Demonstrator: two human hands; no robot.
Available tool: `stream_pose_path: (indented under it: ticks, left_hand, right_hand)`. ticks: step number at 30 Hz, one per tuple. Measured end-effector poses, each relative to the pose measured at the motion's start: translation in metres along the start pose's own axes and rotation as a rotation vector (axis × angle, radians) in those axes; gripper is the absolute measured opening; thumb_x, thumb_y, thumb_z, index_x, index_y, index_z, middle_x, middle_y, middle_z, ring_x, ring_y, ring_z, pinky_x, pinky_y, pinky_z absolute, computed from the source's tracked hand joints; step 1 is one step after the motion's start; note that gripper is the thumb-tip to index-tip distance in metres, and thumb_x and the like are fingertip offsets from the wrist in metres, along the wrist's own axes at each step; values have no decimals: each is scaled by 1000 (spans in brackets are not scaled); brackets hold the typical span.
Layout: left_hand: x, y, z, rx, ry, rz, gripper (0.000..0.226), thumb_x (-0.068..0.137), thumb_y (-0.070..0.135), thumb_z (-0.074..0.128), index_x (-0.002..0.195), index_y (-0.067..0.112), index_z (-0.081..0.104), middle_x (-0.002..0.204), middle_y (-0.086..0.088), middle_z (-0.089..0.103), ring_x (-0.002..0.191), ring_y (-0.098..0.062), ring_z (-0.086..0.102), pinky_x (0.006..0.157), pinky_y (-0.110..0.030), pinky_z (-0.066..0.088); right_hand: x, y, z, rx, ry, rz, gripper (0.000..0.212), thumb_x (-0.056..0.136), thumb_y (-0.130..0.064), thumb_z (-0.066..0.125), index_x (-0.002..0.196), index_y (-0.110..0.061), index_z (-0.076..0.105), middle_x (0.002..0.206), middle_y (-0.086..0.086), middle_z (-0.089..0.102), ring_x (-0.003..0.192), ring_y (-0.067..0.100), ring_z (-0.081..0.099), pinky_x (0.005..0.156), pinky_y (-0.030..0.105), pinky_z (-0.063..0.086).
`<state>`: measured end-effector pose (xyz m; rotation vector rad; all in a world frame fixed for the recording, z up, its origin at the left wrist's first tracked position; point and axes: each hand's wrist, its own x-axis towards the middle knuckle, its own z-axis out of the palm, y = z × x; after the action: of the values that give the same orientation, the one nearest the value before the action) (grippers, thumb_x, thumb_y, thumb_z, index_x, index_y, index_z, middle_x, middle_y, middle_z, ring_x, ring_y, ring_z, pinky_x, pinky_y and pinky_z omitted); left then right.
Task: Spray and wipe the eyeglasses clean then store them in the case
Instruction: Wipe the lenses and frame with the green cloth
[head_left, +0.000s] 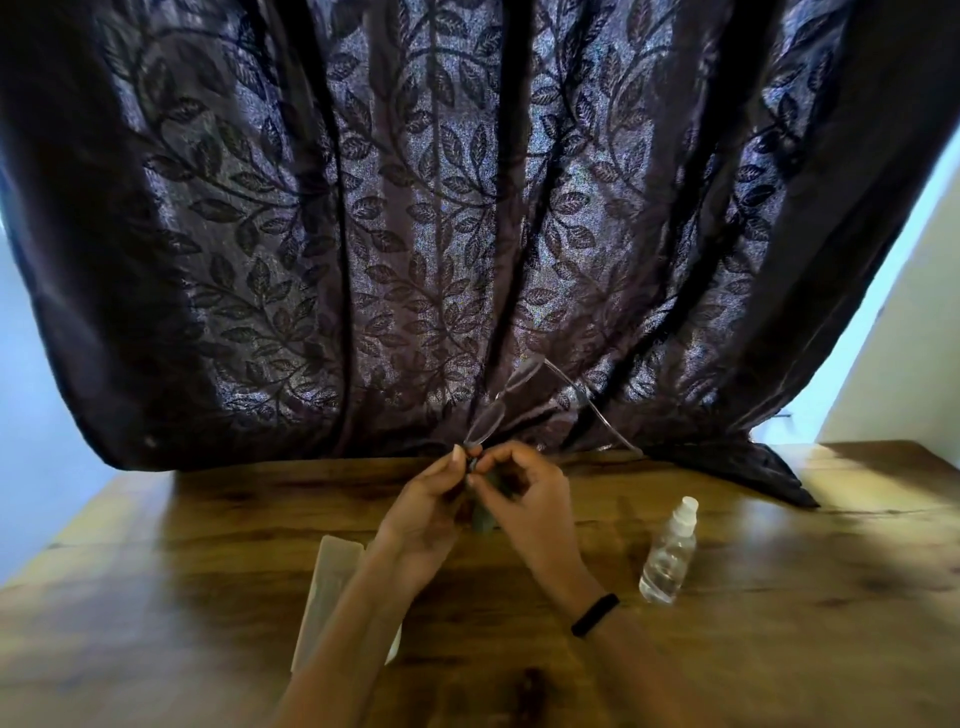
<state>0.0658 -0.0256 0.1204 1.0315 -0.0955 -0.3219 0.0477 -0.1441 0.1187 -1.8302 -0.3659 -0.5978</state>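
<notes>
Wiping step. The left hand (428, 514), fingers curled, pinches the lower end of the eyeglasses (496, 410), held above the tabletop's (779, 649) middle. The right hand (532, 501) apparently pinches a grey cloth (483, 519) against them. Advised: steady the frame, rub lightly, and keep the free temple off the curtain (363, 234). The spray bottle (667, 556) stands right. The case (327, 587) lies near the front edge, partly under the left forearm.
</notes>
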Motion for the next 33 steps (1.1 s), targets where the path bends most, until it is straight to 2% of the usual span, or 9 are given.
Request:
stream_pose_path:
  ticks: [3,7,10,14,17,24,26,29,33]
  left_hand:
    - [1,-1,1,-37,34,-1,19,89,22,44,86,15,62,74,-3,65,73,-17,60,67,-30,48]
    - [-1,0,0,-47,133,11,25,94,22,41,82,18,62,60,4,57,55,-10,58,56,-24,46]
    - [0,6,-7,-38,233,44,22,94,21,43,83,21,63,69,7,46,65,-4,45,61,-21,34]
    - [0,12,-11,-30,254,84,19,92,23,46,85,23,64,84,14,53,77,-1,42,68,-22,30]
    - [0,11,-8,-24,241,78,18,92,27,47,85,25,63,86,15,53,79,-2,42,69,-22,30]
    - [1,0,8,1,211,54,21,92,27,45,82,24,63,79,10,49,73,-5,43,66,-25,31]
    - [2,-5,12,-29,179,33,22,93,27,44,83,21,63,75,4,47,69,-9,44,65,-25,34]
    - [1,-11,15,-32,101,12,20,87,30,49,85,16,64,78,0,62,75,-13,55,69,-25,43]
    - [1,-11,12,-32,98,6,20,76,30,56,83,15,67,79,-3,65,79,-16,57,76,-30,44]
  right_hand:
    - [-1,0,0,-13,-20,9,13,77,-8,69,77,-17,59,75,-16,62,77,-3,61,65,9,47]
    - [-1,4,-12,-229,-136,1,12,76,-11,69,75,-18,59,72,-14,60,67,-1,57,61,13,45]
    - [-6,9,-28,-434,-243,-19,20,75,-14,69,72,-27,55,70,-21,55,64,-9,51,58,5,40]
    - [-10,14,-49,-549,-246,-4,23,77,-15,68,69,-30,53,70,-21,57,63,-8,53,55,3,40]
    - [-9,13,-54,-534,-230,25,20,76,-14,69,69,-27,56,68,-24,55,65,-13,53,56,5,42]
    - [-3,3,-37,-476,-212,-20,25,74,-15,71,68,-31,52,64,-25,52,64,-12,53,58,4,41]
    - [1,-2,-30,-421,-174,-32,17,74,-16,71,71,-25,58,68,-19,59,64,-5,56,59,10,45]
    - [6,-8,-24,-304,-84,-21,11,74,-15,72,74,-17,61,74,-7,67,68,4,62,62,24,53]
    - [7,-9,-17,-174,-19,33,13,75,-14,74,77,-10,61,74,-3,68,70,5,64,65,25,56]
